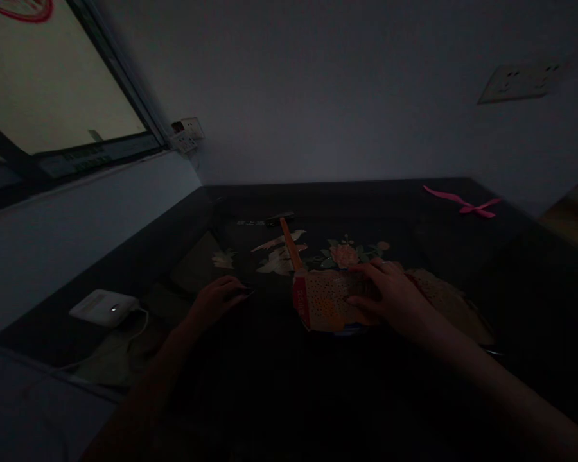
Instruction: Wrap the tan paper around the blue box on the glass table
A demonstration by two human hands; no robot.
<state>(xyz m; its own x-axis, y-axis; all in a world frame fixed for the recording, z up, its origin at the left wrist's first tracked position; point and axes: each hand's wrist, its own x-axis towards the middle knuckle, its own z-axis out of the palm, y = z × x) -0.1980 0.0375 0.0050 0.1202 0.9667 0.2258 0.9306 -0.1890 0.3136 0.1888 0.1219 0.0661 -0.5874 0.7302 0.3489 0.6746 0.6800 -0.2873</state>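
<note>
In dim light, my right hand (388, 292) lies over a brown, dark-dotted packet (325, 301) with a red lettered end, thumb and fingers gripping its right part. My left hand (219, 301) hovers or rests left of the packet, fingers bent together near the dark surface. A thin pale glint shows at its fingertips; what it holds, if anything, I cannot make out. Just behind the packet lies a hammer (291, 245) with an orange-brown handle and dark head, its handle end meeting the packet. Partly behind my right wrist sits a flattish brown piece (455, 305).
The dark tabletop (250, 378) bears a printed flower and bird pattern. A white device (105, 308) with a cable lies at left, by a window ledge. A pink ribbon (467, 206) lies at the back right. Sockets (520, 82) are on the wall.
</note>
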